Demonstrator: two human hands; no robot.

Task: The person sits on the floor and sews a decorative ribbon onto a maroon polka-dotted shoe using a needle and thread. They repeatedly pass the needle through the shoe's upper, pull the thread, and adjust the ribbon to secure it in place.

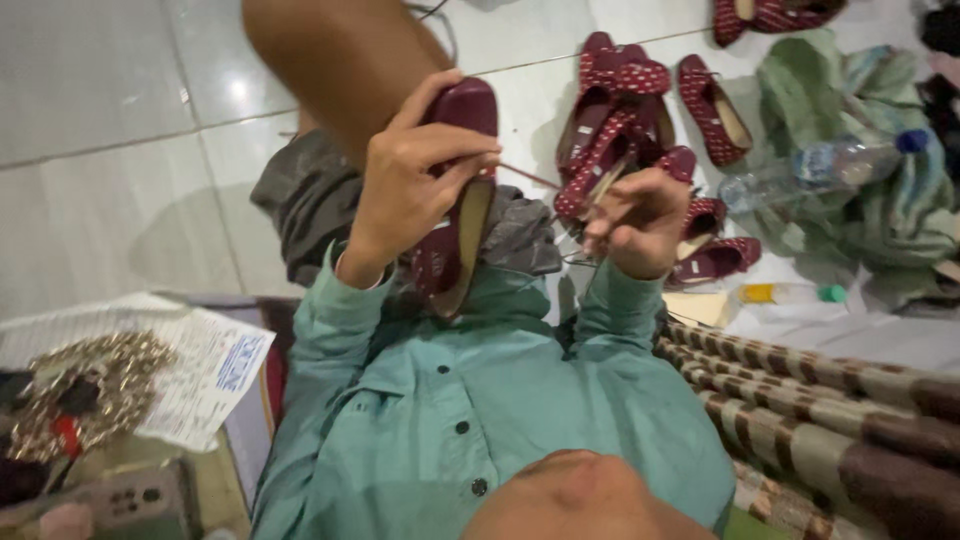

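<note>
Overhead, left hand (405, 185) gripping maroon shoe (455, 190), right hand (640, 222) pinching thread (530, 178), plastic bottle (815, 170) nearby

A long-sleeved shirt (500, 400) of soft teal-green cloth is worn, buttoned down the front with small dark round buttons (462, 427), three of which are seen along the placket. A collar is folded open at the top of the shirt, and the fabric is creased across the chest. The sleeves are drawn up to the wrists, where the cuffs are bunched in loose folds below the left hand (410, 185) and the right hand (640, 220). Grey-brown shorts (310, 195) of crumpled cloth are worn, ending above a bare knee. No rings, watch or bracelets are shown on either hand.
</note>
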